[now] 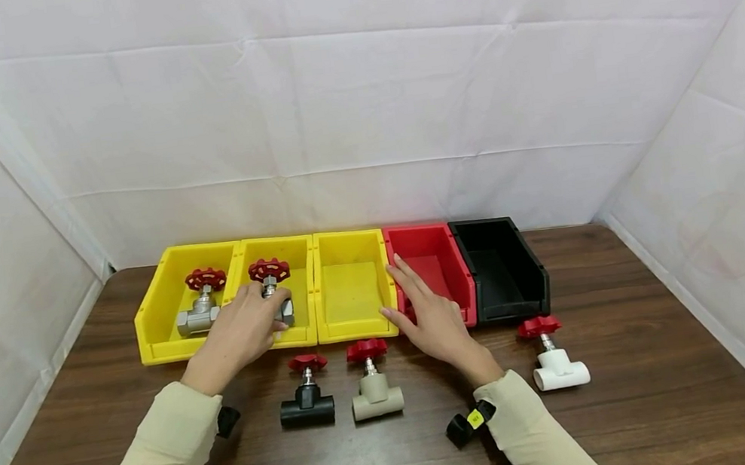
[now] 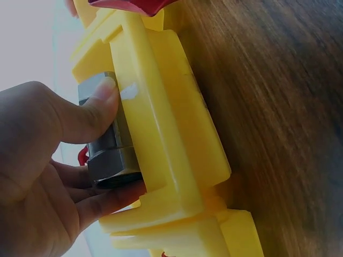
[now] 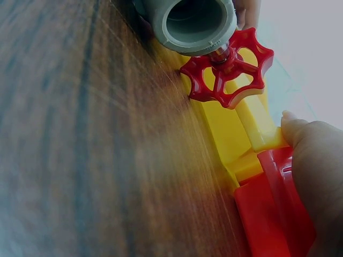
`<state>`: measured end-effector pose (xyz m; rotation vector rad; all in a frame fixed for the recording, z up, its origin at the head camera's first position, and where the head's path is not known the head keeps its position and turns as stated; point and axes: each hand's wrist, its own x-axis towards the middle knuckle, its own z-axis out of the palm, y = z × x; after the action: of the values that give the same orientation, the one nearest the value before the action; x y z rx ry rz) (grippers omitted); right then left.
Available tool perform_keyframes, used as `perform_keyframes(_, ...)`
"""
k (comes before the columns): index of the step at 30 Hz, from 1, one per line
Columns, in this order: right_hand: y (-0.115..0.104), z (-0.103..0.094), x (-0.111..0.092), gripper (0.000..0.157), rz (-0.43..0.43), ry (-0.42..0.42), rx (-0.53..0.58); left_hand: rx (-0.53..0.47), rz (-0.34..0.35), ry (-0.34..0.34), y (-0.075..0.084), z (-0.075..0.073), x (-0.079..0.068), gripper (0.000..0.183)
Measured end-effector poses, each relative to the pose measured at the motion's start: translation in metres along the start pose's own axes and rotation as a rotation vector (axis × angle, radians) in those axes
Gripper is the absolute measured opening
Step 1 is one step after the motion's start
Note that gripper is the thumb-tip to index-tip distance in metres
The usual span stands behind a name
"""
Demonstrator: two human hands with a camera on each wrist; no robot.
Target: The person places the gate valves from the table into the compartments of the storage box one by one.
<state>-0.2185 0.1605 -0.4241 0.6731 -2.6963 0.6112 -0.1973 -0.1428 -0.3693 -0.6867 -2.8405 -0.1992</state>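
In the second yellow bin (image 1: 298,336), a metal valve with a red handwheel (image 1: 269,270) stands upright. My left hand (image 1: 246,323) grips its grey body (image 2: 112,144), thumb on the near side and fingers beyond, as the left wrist view shows. My right hand (image 1: 433,324) lies over the front of the red bin (image 1: 439,256), fingers fairly straight, thumb touching the edge of the third yellow bin (image 1: 354,287). A similar metal valve (image 1: 200,315) stands in the first yellow bin (image 1: 157,323). What lies under my right palm is hidden.
In front of the bins stand a black valve (image 1: 307,406), a grey-beige valve (image 1: 378,398) and, farther right, a white valve (image 1: 560,370), all with red handwheels. A black bin (image 1: 513,308) ends the row at right. White sheeting (image 1: 360,112) walls the wooden table (image 1: 638,356).
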Motion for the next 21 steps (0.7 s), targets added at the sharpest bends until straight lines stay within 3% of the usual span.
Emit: perform_keyframes(21,-0.0003,0.0007,-0.0004,0.070,0.005,0.013,0.004,-0.029,-0.061,-0.097,-0.0005,0.0043,0.0094,0.043)
